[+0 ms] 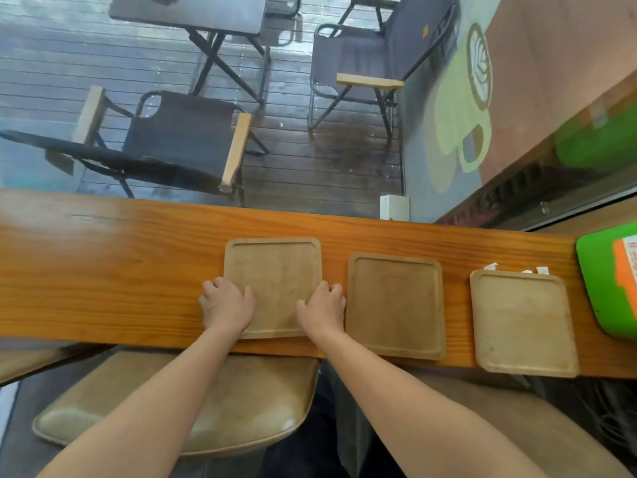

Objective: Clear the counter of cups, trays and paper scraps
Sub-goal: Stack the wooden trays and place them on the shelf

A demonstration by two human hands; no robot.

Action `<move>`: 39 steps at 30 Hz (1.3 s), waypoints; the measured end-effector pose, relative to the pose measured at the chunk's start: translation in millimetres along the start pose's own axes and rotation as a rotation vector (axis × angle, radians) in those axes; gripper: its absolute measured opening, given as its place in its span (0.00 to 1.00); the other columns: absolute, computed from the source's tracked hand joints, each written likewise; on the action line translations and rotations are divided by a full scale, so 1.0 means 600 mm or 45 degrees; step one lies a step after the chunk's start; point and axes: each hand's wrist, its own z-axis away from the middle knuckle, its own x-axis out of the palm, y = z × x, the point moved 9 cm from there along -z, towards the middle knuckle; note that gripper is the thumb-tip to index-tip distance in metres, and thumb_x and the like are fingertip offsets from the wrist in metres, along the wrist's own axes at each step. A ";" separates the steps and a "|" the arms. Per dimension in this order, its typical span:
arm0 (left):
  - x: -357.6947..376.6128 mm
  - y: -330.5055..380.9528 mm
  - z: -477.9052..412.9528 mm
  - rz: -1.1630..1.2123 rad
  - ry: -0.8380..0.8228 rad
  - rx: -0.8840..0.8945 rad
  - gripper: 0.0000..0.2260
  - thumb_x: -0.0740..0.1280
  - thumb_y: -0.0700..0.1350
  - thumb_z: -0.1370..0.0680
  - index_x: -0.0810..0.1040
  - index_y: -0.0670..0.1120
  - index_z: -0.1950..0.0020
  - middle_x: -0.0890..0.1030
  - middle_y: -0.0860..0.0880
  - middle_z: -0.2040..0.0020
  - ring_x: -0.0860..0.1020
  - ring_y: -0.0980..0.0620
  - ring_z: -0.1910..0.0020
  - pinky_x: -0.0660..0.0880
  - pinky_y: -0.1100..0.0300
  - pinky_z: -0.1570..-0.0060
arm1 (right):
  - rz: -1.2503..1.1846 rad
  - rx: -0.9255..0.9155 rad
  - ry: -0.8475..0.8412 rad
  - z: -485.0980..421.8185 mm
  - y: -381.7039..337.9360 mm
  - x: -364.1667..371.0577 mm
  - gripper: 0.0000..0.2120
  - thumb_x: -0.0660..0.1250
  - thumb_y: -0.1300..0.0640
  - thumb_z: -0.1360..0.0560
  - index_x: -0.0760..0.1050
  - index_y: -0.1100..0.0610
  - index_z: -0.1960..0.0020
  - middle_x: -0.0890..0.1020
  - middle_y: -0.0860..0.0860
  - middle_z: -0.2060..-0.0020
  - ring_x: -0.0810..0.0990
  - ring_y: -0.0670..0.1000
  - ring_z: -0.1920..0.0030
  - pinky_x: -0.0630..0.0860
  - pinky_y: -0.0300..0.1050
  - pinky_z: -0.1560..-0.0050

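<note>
Three square wooden trays lie in a row on the orange wooden counter (103, 270). My left hand (225, 303) grips the left edge of the left tray (274, 270), thumb on top. My right hand (322, 307) grips that same tray's right edge, thumb on top. The middle tray (394, 305) lies just right of my right hand. The right tray (522, 322) sits further right, and small white paper scraps (491, 266) lie on the counter at its far edge. No cups are visible.
A green board with an orange label (606, 281) rests on the counter's right end. A tan cushioned stool (241, 408) stands under the counter by my arms. Behind the counter's glass are folding chairs (179, 139) and a table on wet decking.
</note>
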 end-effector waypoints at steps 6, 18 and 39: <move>0.004 -0.042 -0.014 0.225 -0.028 -0.217 0.29 0.63 0.59 0.22 0.69 0.38 0.30 0.66 0.37 0.30 0.66 0.35 0.34 0.69 0.41 0.38 | -0.170 0.228 -0.104 -0.009 0.016 0.001 0.31 0.66 0.47 0.24 0.62 0.60 0.27 0.65 0.59 0.31 0.68 0.60 0.33 0.70 0.53 0.36; -0.023 -0.031 0.037 0.694 -0.043 -0.252 0.26 0.66 0.54 0.22 0.64 0.39 0.32 0.75 0.39 0.39 0.74 0.40 0.48 0.71 0.49 0.53 | -0.446 0.170 -0.229 0.014 0.001 -0.053 0.21 0.65 0.56 0.21 0.64 0.59 0.32 0.75 0.57 0.37 0.76 0.57 0.41 0.77 0.52 0.42; 0.111 0.310 0.199 0.505 -0.293 0.227 0.13 0.62 0.41 0.21 0.70 0.40 0.38 0.76 0.42 0.42 0.75 0.44 0.48 0.74 0.52 0.54 | -0.518 0.317 0.108 -0.004 0.277 -0.350 0.12 0.64 0.58 0.21 0.73 0.56 0.38 0.80 0.55 0.41 0.79 0.57 0.43 0.78 0.53 0.42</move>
